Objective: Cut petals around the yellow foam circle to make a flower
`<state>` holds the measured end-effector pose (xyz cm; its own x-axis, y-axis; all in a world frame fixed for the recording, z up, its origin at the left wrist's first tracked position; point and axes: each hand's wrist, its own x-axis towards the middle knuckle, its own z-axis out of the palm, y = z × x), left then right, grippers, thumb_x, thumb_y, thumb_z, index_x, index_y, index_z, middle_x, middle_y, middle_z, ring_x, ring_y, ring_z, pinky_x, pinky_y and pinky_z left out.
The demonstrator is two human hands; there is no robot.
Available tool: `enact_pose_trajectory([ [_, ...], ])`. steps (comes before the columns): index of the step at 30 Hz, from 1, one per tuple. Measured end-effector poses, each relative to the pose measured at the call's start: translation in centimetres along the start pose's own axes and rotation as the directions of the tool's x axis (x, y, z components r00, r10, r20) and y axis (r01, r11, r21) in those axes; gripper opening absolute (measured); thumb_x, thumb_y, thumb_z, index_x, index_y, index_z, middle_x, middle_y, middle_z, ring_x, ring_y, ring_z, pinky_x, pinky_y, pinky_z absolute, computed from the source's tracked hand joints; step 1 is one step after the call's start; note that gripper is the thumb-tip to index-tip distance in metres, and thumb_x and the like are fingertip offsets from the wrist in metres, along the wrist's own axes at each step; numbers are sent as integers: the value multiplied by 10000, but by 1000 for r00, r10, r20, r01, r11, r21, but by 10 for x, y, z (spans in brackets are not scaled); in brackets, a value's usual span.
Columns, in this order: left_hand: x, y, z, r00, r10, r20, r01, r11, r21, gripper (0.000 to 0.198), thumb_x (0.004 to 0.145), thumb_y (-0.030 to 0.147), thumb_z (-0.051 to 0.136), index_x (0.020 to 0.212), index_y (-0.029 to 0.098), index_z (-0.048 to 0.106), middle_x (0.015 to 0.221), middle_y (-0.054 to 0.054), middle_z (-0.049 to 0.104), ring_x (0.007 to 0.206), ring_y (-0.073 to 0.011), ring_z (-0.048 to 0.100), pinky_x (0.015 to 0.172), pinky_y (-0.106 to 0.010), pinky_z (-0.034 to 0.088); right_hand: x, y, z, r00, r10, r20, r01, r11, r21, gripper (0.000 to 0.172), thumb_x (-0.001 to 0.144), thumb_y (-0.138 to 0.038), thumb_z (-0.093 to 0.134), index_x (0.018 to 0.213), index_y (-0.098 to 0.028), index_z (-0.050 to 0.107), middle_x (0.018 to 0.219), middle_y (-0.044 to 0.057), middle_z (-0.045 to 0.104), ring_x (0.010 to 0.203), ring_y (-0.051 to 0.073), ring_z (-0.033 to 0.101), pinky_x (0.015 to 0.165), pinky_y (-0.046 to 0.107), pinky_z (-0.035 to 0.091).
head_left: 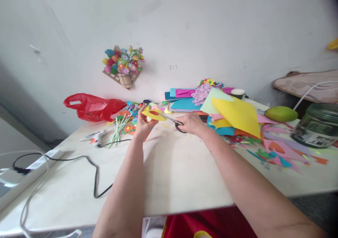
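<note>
My left hand (146, 127) grips a small yellow foam sheet piece (145, 115) above the middle of the table, with fingers closed on its left side. A dark orange or red patch shows at the middle of the yellow piece. My right hand (192, 122) is wrapped round the black handles of a pair of scissors (171, 119). The blades point left and reach the right edge of the yellow piece. Whether the blades are closed on it, I cannot tell. Foam flowers (129, 129) and pale green sticks (118, 130) lie left of my left hand.
A glue gun (97, 139), its black cord and a white power strip (43, 164) are on the left. Behind lies a red plastic bag (93, 107). Coloured foam sheets (239, 115), scraps (282, 150), a green mango-like fruit (281, 114) and a glass jar (317, 125) fill the right.
</note>
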<state>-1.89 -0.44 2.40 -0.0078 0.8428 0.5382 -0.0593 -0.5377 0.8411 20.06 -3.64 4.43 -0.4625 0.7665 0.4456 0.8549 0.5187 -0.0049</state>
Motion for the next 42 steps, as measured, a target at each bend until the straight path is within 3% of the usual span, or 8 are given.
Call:
enact_pose_trajectory([
  [9,1,1,-5,997,-73,16,72,996,55,658,528,220,726,1137,206,477,984,-38,592,772,-149,598,617,-280,530,-3,-1,-1,1000,20,-16,-21,999,-34,193,776,-290,515,846,-214,678,834,45,702,758,182,602,593,262,292],
  [18,0,4,-5,994,-97,56,94,995,43,562,543,180,707,1065,198,500,915,0,582,673,-119,591,601,-280,526,-4,1,-1,999,10,-31,-11,999,-33,174,769,-312,524,822,-228,666,816,28,702,751,183,608,564,270,270],
  [27,-1,4,-2,998,-57,34,56,998,42,549,525,177,728,1028,194,510,960,-19,598,788,-141,595,621,-256,518,-3,2,-6,1000,29,-8,-29,1000,5,175,771,-345,549,787,-230,680,796,26,708,715,174,598,552,263,252],
  [32,0,3,-3,997,-61,41,61,998,16,556,526,184,738,1032,194,508,966,-20,593,766,-139,593,602,-260,527,-1,4,-3,1000,26,-12,-26,999,28,176,771,-330,552,809,-238,697,806,21,708,710,166,596,551,264,254],
  [37,0,4,-3,997,-31,73,31,1000,-1,527,542,203,741,1023,194,525,1109,-58,584,817,-153,604,628,-275,541,0,5,-2,1000,-3,-27,4,999,52,186,783,-321,546,819,-234,707,793,19,709,716,165,603,566,262,270],
  [42,-1,3,-4,996,-57,68,58,998,-18,536,543,206,751,1031,197,529,1077,-50,596,756,-136,603,622,-285,550,-1,4,-4,1000,-14,-19,15,998,62,201,796,-333,536,834,-234,708,808,18,712,728,164,609,576,259,284],
])
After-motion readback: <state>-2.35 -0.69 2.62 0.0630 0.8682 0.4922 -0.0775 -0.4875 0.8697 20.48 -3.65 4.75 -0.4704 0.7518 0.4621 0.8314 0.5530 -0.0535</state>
